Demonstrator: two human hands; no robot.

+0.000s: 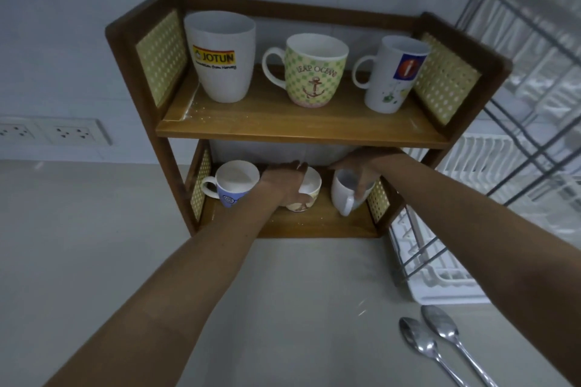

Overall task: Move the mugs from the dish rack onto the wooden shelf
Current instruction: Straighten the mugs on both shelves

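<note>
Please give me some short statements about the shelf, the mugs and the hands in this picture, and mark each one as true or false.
1. Three mugs stand on the top board of the shelf. True: the Jotun mug, the anchor mug and the white mug.
2. The left hand is on the middle mug of the lower board. True.
3. The right hand is empty. False: it holds a plain mug at the right end of the lower board.
4. The blue mug lies on its side. False: it stands upright, mouth up.
5. Two spoons lie on the counter. True.
6. The spoons are inside the dish rack. False: they lie in front of it.
</note>
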